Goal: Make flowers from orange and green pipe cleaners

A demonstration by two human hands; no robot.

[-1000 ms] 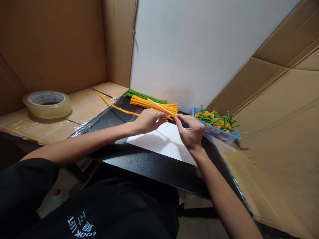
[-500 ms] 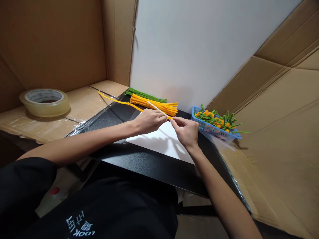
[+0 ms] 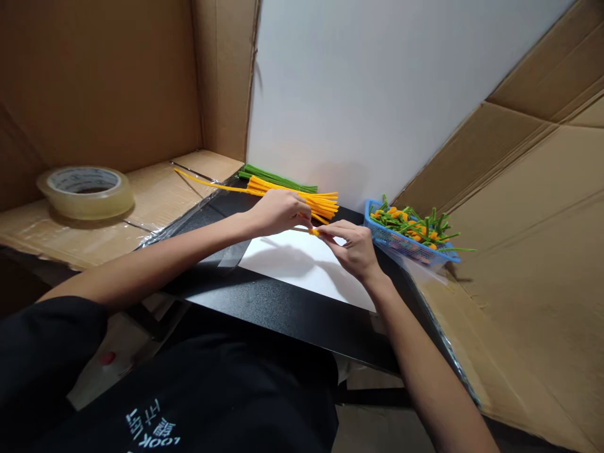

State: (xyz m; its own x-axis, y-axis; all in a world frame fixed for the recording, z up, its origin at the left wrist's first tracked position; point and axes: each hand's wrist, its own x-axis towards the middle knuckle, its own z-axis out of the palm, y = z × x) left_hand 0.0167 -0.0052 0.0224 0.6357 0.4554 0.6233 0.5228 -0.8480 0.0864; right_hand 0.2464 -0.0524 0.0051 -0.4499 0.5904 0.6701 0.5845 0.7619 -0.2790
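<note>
Above a white sheet of paper [image 3: 278,258], my two hands meet fingertip to fingertip. My left hand [image 3: 278,212] is closed in a pinch on an orange pipe cleaner [image 3: 207,182], whose long free end sticks out to the left. Between the hands, part of it makes a small orange coil [image 3: 314,231] around a thin pale stick [image 3: 301,228]. The stick points left from the coil, its far end hidden below my left hand. My right hand [image 3: 352,245] pinches the coil at its right side; its fingertips partly cover what they hold.
Behind my hands lie a bundle of orange pipe cleaners [image 3: 292,192] and green ones [image 3: 278,177]. A blue basket [image 3: 401,242] at right holds green and orange pieces. A tape roll [image 3: 87,195] rests on cardboard at left. Cardboard walls [image 3: 533,207] flank the black table [image 3: 264,305].
My left hand has shifted slightly up and turned. The stick has swung from pointing up-left to lying nearly level, and the pipe cleaner's free end has moved up and left.
</note>
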